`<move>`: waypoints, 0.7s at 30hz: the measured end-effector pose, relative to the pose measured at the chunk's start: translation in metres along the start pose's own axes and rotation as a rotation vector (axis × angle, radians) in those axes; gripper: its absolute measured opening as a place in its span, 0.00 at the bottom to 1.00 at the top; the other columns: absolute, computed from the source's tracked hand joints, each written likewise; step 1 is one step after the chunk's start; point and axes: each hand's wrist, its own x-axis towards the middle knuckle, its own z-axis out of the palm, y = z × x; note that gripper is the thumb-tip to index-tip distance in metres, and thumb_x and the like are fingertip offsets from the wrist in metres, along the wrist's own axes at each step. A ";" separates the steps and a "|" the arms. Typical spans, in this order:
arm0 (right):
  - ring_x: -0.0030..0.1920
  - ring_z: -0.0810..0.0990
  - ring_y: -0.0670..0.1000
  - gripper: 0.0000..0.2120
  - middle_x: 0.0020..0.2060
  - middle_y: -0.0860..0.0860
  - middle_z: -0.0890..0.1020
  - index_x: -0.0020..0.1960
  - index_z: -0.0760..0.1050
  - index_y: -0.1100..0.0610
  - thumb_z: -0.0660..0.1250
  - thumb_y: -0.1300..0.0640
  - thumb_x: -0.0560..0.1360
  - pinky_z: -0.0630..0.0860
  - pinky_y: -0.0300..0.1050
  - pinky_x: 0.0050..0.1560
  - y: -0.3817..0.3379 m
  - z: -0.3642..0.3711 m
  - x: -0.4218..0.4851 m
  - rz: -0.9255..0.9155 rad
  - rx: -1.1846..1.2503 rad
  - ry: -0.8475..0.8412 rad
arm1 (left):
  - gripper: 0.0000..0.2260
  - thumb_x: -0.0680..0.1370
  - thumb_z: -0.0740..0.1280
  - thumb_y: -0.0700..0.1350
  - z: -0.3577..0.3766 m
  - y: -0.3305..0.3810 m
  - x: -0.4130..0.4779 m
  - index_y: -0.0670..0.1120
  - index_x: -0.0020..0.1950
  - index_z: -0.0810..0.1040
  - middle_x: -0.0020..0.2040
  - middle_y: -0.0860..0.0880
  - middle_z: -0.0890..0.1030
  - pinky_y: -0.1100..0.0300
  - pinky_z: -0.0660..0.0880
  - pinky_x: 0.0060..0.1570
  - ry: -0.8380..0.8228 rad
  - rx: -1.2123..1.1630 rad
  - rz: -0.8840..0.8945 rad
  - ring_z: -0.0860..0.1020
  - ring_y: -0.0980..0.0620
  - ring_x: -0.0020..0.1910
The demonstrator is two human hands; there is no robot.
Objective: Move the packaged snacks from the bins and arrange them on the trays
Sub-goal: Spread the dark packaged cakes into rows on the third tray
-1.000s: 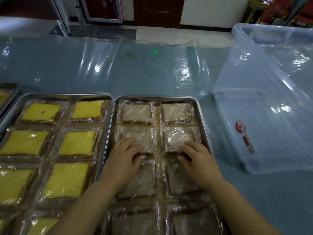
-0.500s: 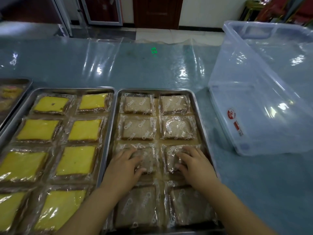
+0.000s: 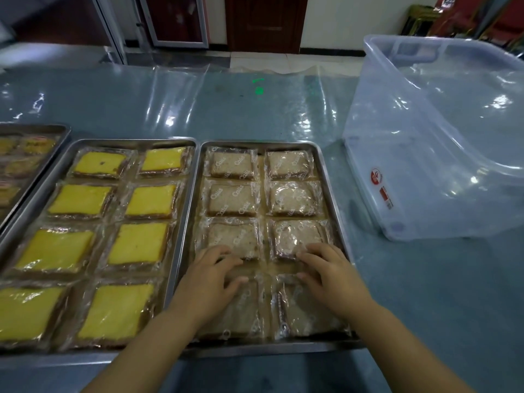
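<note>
From the head camera, two bare hands lie flat on a metal tray full of brown snack packs. The left hand has its fingers spread out and loose. It is not wrapped around anything. Its fingertips press on the near edge of a brown pack just in front of them, and its palm covers part of the nearest brown pack under it. The right hand looks the same, fingers open and flat, holding nothing. Its fingertips touch the near edge of another brown pack just ahead, and the heel of the hand sits on the closest pack below it.

Past both sets of fingertips there are four more brown packs in two neat rows, going away to the far end of the tray. All eight packs lie flat, two side by side, four rows.

Just beside the left hand, on its outer side, is a second tray with yellow cake packs, also two across. Farther out that way is the corner of a third tray.

Out past the right hand, well apart from it, stands a big clear plastic bin on the blue table. A shiny plastic sheet covers the table.
</note>
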 end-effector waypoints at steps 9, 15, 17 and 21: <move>0.64 0.68 0.54 0.22 0.62 0.50 0.73 0.64 0.75 0.48 0.69 0.43 0.71 0.67 0.47 0.62 -0.007 0.017 -0.049 0.058 -0.048 -0.061 | 0.25 0.73 0.64 0.63 0.025 0.006 -0.046 0.55 0.68 0.71 0.72 0.55 0.64 0.55 0.56 0.68 -0.083 0.081 -0.038 0.58 0.51 0.70; 0.65 0.64 0.51 0.23 0.64 0.48 0.69 0.67 0.71 0.45 0.64 0.40 0.73 0.64 0.44 0.64 -0.014 0.020 -0.045 0.114 -0.078 -0.105 | 0.27 0.72 0.68 0.60 0.021 0.001 -0.040 0.52 0.68 0.72 0.71 0.55 0.65 0.59 0.55 0.67 -0.100 0.022 0.031 0.59 0.52 0.70; 0.66 0.63 0.50 0.24 0.65 0.47 0.68 0.68 0.70 0.45 0.64 0.40 0.73 0.64 0.43 0.65 -0.015 0.018 -0.043 0.126 -0.076 -0.124 | 0.27 0.72 0.68 0.61 0.021 0.001 -0.040 0.53 0.68 0.71 0.72 0.55 0.64 0.58 0.55 0.68 -0.108 0.038 0.033 0.58 0.52 0.70; 0.66 0.61 0.48 0.24 0.66 0.46 0.67 0.68 0.69 0.45 0.64 0.41 0.74 0.63 0.42 0.65 -0.016 0.014 -0.043 0.133 -0.077 -0.170 | 0.27 0.73 0.66 0.61 0.023 0.002 -0.043 0.53 0.69 0.69 0.73 0.54 0.63 0.56 0.55 0.70 -0.116 0.073 0.022 0.57 0.51 0.71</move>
